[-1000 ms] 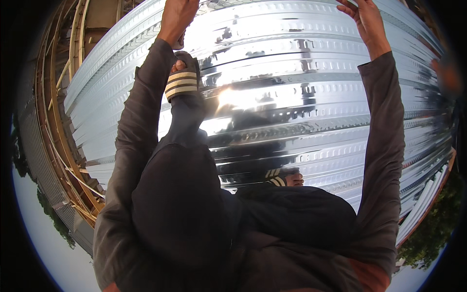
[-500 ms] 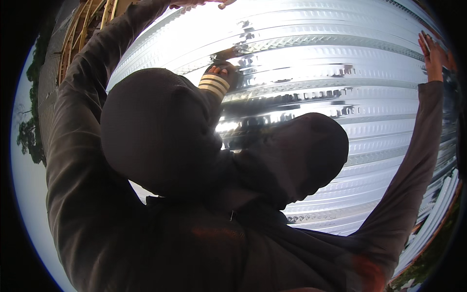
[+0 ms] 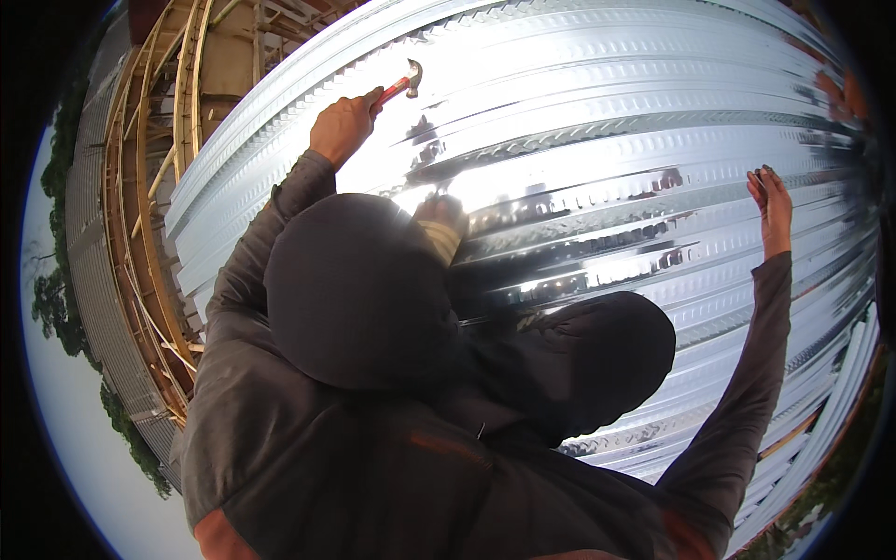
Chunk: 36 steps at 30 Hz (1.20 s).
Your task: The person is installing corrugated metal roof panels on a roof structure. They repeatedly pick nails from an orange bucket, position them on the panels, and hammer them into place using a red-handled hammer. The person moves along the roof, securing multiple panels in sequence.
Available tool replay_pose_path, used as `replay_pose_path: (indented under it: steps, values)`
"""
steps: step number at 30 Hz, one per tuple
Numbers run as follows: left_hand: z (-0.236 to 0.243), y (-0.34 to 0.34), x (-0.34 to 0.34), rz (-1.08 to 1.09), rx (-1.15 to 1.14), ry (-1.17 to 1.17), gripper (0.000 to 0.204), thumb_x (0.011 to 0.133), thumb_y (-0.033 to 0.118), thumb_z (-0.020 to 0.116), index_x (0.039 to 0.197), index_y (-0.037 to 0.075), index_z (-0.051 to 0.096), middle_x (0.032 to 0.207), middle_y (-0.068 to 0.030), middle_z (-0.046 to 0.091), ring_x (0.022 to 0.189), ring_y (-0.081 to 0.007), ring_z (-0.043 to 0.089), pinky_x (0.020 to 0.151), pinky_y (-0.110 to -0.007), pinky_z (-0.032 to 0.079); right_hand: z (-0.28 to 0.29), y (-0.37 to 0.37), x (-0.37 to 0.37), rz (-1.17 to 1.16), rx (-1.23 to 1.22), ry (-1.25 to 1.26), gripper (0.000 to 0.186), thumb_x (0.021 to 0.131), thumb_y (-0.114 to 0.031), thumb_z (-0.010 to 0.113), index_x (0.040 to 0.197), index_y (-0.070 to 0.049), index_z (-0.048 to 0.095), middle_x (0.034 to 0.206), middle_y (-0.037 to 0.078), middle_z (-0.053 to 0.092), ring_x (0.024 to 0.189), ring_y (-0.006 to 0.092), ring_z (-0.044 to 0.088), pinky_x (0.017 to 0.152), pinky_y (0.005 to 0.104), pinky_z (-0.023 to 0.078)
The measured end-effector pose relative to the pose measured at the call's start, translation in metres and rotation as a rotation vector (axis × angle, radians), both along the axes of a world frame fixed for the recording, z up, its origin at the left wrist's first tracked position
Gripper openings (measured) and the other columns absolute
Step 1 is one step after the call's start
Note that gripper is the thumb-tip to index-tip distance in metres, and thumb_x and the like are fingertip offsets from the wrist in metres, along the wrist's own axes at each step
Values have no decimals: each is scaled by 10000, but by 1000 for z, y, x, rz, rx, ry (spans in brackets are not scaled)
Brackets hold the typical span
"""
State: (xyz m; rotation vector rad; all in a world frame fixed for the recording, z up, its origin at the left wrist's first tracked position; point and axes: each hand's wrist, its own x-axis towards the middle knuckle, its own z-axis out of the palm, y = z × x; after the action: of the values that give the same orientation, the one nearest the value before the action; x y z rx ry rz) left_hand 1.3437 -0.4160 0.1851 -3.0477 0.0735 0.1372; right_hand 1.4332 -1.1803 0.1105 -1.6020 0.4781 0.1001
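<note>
My left hand (image 3: 343, 125) grips a claw hammer (image 3: 399, 86) with a red handle and metal head, above the shiny ribbed metal sheets (image 3: 569, 56). My right hand (image 3: 771, 207) is over the sheets on the right, fingers bent toward the thumb around a small dark thing (image 3: 760, 175) that I cannot make out. My dark-trousered knees (image 3: 359, 289) are bent below the hands. A sandal (image 3: 439, 238) with pale stripes shows partly behind the left knee, on the sheets.
A yellowish framework of beams (image 3: 191, 75) runs along the left, beside a grey corrugated roof (image 3: 98, 299), with trees and sky past it. More long strips (image 3: 840, 401) curve along the lower right edge. A blurred orange shape (image 3: 845, 93) sits at the upper right rim.
My view has tilted and shifted. My left hand has come down into view with the hammer now visible. My right hand sits lower in the picture than half a second ago, its fingers more bent.
</note>
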Motion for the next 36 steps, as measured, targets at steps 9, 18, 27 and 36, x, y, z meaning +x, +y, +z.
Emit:
replay_pose_path:
  steps: [9,18,27,36]
  values:
    - [-77,33,65,-9,-83,120,188,1020,249,557,1093,110,660,736,-136,679,675,-314,705,599,-456,558,62,291,84,465,-194,27,408,999,-200,655,1283,85,591,1159,161,687,1091,259,717,945,325,565]
    - [-104,61,58,-98,-237,-56,420,919,133,608,1339,153,601,778,-101,689,697,-282,685,590,-437,551,-70,544,90,621,49,-51,229,957,-143,668,1122,14,687,970,112,738,889,179,740,732,300,585]
    - [-54,67,55,59,-193,-37,297,1024,232,520,1280,147,643,697,-116,672,619,-302,694,549,-448,547,-120,569,58,621,-16,-117,221,945,-190,678,1100,-35,705,871,68,739,764,149,711,561,294,554]
    - [-89,47,68,100,-98,37,367,920,106,598,1279,161,648,773,-111,694,770,-281,719,681,-421,576,-143,632,96,864,-152,-420,193,928,-133,695,1024,23,755,865,96,770,782,139,719,738,265,553]
